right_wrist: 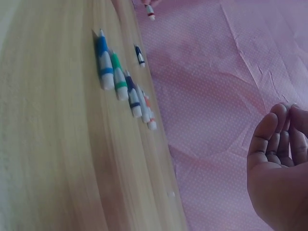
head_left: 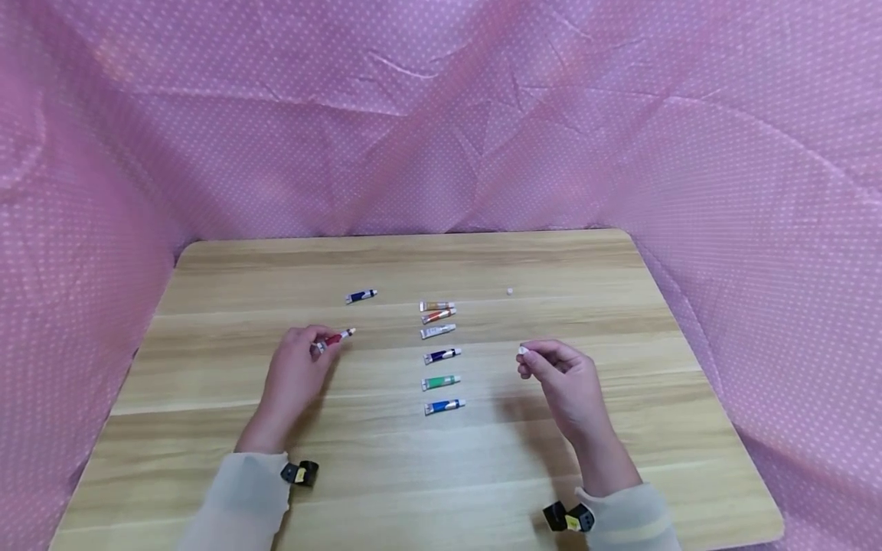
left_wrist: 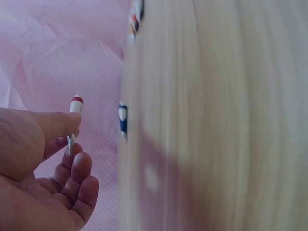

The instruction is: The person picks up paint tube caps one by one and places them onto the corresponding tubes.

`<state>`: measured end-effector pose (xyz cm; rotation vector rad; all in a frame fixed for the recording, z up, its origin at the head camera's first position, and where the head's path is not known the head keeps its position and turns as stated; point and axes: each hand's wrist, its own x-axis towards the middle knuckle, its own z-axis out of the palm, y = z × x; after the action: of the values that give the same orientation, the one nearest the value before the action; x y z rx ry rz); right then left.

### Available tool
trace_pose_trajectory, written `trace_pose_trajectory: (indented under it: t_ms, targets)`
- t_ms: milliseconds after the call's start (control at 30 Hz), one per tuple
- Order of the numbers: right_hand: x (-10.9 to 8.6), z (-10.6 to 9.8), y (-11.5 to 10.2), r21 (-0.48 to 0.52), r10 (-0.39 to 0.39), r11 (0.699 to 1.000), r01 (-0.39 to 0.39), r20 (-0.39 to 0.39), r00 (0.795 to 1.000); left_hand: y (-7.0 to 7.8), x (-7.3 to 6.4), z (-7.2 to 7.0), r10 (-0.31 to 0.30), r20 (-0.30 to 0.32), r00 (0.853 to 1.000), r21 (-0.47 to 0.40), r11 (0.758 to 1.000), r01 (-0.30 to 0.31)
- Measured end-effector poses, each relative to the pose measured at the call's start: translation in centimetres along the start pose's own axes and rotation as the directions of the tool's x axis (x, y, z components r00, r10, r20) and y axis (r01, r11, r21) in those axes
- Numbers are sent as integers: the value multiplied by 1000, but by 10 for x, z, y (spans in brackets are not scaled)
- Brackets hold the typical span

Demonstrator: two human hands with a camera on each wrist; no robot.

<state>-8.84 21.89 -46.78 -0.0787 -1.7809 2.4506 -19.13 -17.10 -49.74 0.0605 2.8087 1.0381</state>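
My left hand (head_left: 295, 367) pinches a small red paint tube (head_left: 334, 338) between thumb and fingers over the left of the table. In the left wrist view the tube's white end with its red band (left_wrist: 77, 100) sticks up past the thumb. On the right, my right hand (head_left: 566, 383) pinches a tiny white piece (head_left: 523, 350), which looks like a tube cap; in the right wrist view the fingers mostly hide it. Between the hands lies a column of tubes: ochre (head_left: 437, 306), orange (head_left: 438, 315), silver-white (head_left: 438, 331), violet (head_left: 442, 356), green (head_left: 441, 382) and blue (head_left: 445, 406).
A dark blue tube (head_left: 361, 296) lies apart from the column, at the back left. Near the back right sits a small white cap-like piece (head_left: 510, 291). Pink dotted cloth (head_left: 441, 138) hangs around the wooden table (head_left: 413, 490) at the back and sides.
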Motion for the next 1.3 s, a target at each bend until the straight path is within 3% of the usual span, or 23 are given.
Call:
trace_pose_trajectory:
  t_ms: [200, 433, 733, 1000, 1300]
  targets:
    - [-1, 10, 7, -90, 39, 995, -42, -37, 999, 20, -18, 4, -6, 17, 1000, -14, 1000, 6]
    - [-3, 18, 11, -201, 123, 970, -140, -95, 988, 33, -35, 11, -34, 51, 998, -24, 999, 35]
    - [-6, 26, 17, -343, 189, 917, -201, -69, 979, 49, -53, 25, 17, 61, 998, -7, 1000, -16]
    - [-9, 36, 25, -411, 163, 900, -144, 10, 987, 68, -65, 32, 51, 98, 994, -37, 998, -48]
    - [-12, 53, 33, -512, 178, 851, -118, 70, 982, 77, -76, 40, 105, 101, 989, -57, 993, -100]
